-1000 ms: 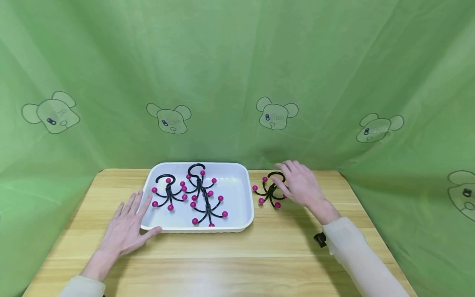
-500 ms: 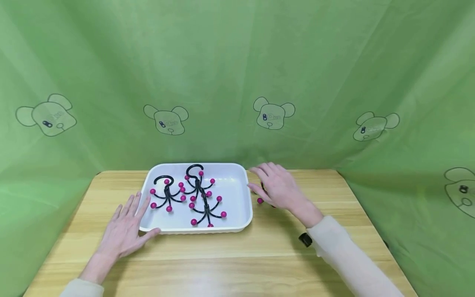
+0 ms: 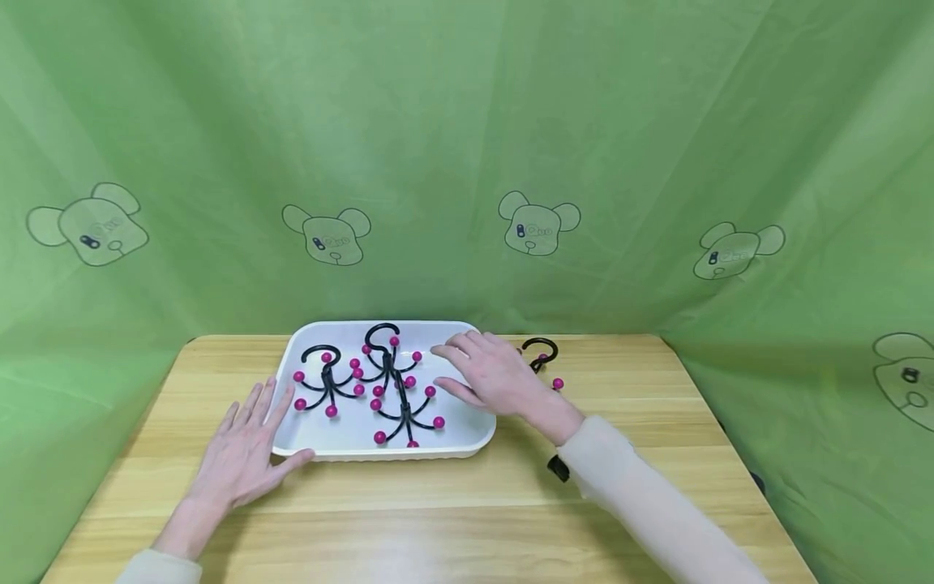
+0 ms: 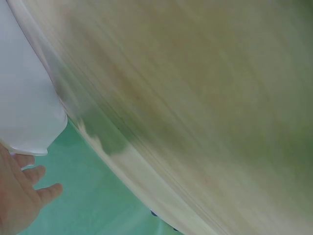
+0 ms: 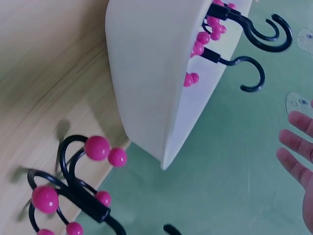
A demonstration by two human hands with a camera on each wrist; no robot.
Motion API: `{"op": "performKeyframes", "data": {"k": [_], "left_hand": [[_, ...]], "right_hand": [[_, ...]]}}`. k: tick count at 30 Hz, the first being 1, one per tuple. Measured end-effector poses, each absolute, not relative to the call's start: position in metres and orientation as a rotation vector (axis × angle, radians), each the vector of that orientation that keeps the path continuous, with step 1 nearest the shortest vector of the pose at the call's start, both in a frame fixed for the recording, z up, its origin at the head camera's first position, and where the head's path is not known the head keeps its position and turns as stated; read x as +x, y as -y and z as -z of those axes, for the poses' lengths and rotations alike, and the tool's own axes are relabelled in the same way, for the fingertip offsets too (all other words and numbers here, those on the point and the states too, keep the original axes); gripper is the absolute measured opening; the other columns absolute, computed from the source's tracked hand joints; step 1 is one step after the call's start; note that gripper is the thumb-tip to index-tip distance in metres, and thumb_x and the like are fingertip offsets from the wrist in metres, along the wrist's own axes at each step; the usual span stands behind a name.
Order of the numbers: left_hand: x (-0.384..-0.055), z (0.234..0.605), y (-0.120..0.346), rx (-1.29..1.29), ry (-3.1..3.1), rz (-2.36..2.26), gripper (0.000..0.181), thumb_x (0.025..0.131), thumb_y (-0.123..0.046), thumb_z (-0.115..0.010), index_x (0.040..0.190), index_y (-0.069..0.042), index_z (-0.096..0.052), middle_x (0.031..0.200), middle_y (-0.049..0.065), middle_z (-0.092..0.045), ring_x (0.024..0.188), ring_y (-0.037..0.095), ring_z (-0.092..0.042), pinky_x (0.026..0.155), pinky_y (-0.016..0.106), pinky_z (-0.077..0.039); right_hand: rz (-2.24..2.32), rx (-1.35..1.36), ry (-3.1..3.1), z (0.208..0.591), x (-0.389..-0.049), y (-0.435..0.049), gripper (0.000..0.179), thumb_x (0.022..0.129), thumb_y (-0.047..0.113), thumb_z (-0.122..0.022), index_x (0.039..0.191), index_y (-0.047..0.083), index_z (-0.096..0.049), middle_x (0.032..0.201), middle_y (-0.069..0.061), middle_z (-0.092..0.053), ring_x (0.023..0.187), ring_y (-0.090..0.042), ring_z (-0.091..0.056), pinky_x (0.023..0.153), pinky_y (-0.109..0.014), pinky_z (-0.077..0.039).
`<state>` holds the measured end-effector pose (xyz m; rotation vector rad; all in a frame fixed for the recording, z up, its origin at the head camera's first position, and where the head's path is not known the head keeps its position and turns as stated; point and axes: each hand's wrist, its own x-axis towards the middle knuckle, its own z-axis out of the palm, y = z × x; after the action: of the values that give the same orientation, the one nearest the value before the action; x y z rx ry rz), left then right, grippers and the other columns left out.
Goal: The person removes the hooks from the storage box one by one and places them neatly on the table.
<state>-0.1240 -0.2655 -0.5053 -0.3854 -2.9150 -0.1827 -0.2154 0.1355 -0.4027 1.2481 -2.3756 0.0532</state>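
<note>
A white tray holds several black hanging hooks with pink balls on their arm tips: one hook at the left, another behind the middle, and a third in front overlapping it. A similar hook lies on the table just right of the tray, partly hidden by the right arm. My left hand lies with spread, straight fingers at the tray's left rim. Over the tray's right side hovers my right hand, fingers loosely bent and holding nothing. In the right wrist view, its fingers are apart from the hooks.
The wooden table extends in front of the tray. A green curtain with printed mouse heads stands behind and at both sides. A small black device shows under the right sleeve.
My right hand has moved left from beside the hook on the table to above the tray's right side. The left hand stays at the rim. Hooks look unmoved.
</note>
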Motion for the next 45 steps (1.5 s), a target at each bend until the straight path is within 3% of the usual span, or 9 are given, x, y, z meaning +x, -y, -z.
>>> {"op": "performKeyframes", "data": {"k": [7,15,23,41,45], "left_hand": [[-0.124,0.504,0.265,-0.389,2.911,0.174,0.107,0.091,-0.076,-0.058,0.168,-0.009,-0.026,0.173,0.028,-0.024,0.157,0.05,-0.031,0.127,0.069,-0.029],[-0.124,0.502,0.265,-0.385,2.917,0.188,0.108,0.091,-0.076,-0.059,0.169,-0.011,-0.021,0.173,0.028,-0.022,0.158,0.05,-0.031,0.127,0.069,-0.028],[-0.123,0.502,0.264,-0.393,2.91,0.186,0.109,0.091,-0.077,-0.058,0.17,-0.012,-0.02,0.173,0.028,-0.023,0.158,0.049,-0.031,0.126,0.07,-0.029],[-0.125,0.505,0.266,-0.394,2.898,0.174,0.109,0.091,-0.077,-0.058,0.17,-0.012,-0.019,0.172,0.028,-0.024,0.157,0.05,-0.033,0.127,0.069,-0.03],[-0.125,0.506,0.266,-0.392,2.896,0.178,0.109,0.091,-0.077,-0.058,0.17,-0.012,-0.02,0.172,0.028,-0.024,0.156,0.05,-0.033,0.127,0.069,-0.03]], "right_hand": [[-0.013,1.323,2.452,0.412,-0.219,-0.117,0.044,0.106,0.046,-0.059,0.139,0.017,-0.065,0.124,-0.003,-0.073,0.112,-0.021,-0.07,0.097,-0.037,-0.061],[0.081,1.372,2.451,0.422,-0.224,-0.102,0.045,0.109,0.05,-0.052,0.14,0.019,-0.062,0.126,-0.001,-0.072,0.111,-0.018,-0.07,0.093,-0.032,-0.062],[0.092,1.378,2.5,0.428,-0.225,-0.094,0.048,0.109,0.053,-0.048,0.143,0.021,-0.06,0.133,-0.002,-0.071,0.118,-0.019,-0.069,0.1,-0.035,-0.061],[0.202,1.431,2.52,0.425,-0.227,-0.084,0.058,0.11,0.056,-0.042,0.157,0.024,-0.05,0.128,-0.001,-0.071,0.106,-0.016,-0.068,0.086,-0.03,-0.061],[0.204,1.438,2.517,0.424,-0.228,-0.084,0.055,0.11,0.056,-0.043,0.152,0.022,-0.055,0.128,-0.001,-0.071,0.109,-0.017,-0.069,0.093,-0.032,-0.062]]}}
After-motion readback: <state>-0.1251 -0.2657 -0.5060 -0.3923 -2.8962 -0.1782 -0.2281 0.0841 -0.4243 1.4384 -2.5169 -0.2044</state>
